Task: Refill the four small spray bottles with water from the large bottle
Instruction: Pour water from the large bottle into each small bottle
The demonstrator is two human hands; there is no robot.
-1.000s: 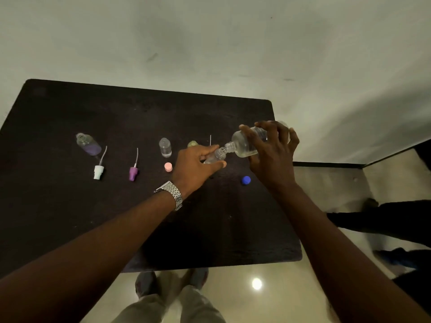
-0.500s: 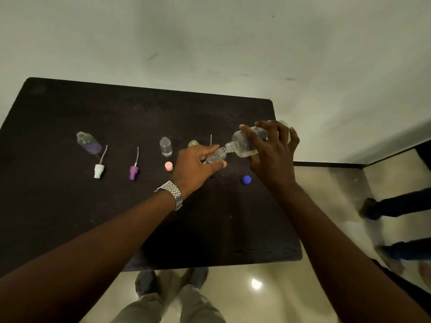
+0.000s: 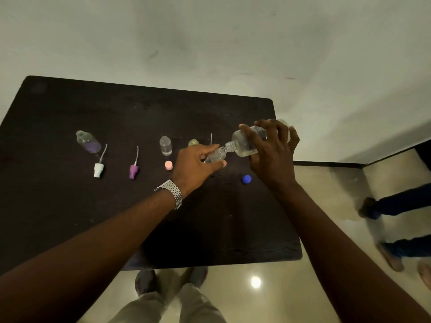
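The large bottle (image 3: 247, 142) lies tipped nearly flat in the right hand (image 3: 272, 155), whose fingers are clamped round its body; its neck meets the mouth of a small spray bottle (image 3: 215, 156), tilted up to receive it and pinched in the closed left hand (image 3: 196, 164). The pour into this one looks under way, though how full it is cannot be told. Just below the right hand a blue cap (image 3: 246, 179) lies on the dark table (image 3: 70, 217). Left of the grip stands an open clear bottle (image 3: 165, 145) with water in its base, a pink cap (image 3: 168, 165) beside it; a greenish bottle (image 3: 193, 142) peeks from behind the left hand. Further left lie a purple sprayer (image 3: 133, 170), a white sprayer (image 3: 98, 169), and a purple-tinted bottle (image 3: 88, 142). No bottle is capped yet, so filling and closing likely remain
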